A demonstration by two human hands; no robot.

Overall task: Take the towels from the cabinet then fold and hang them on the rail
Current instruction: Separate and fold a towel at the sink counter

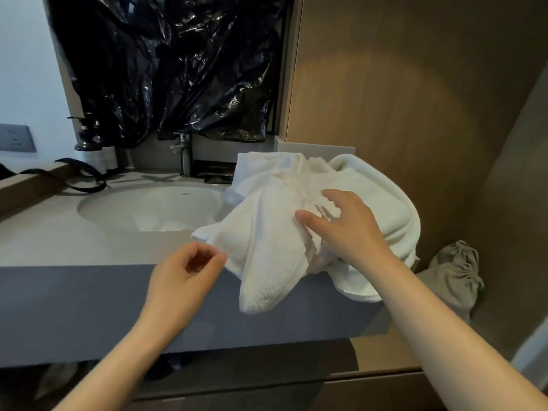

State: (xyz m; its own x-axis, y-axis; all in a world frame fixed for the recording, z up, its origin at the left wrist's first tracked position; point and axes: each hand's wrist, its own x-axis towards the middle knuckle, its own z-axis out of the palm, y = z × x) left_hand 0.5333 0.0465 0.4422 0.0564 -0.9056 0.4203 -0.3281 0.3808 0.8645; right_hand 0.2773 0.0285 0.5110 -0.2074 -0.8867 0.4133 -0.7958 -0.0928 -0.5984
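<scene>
A heap of crumpled white towels (275, 232) lies on the right end of the grey counter (89, 244), and one flap hangs over the front edge. My right hand (347, 229) hovers on top of the heap with its fingers spread, the fingertips touching the cloth. Just left of the hanging flap is my left hand (186, 274), fingers loosely curled and holding nothing, close to the towel's edge. No rail is in view.
A white sink basin (148, 209) with a tap (184, 155) sits left of the towels. Dark pump bottles (89, 143) and a black strap (80, 179) lie at the back left. Black plastic sheeting (166, 63) covers the mirror. A wooden wall (400, 99) and a beige cloth bag (453, 274) stand on the right.
</scene>
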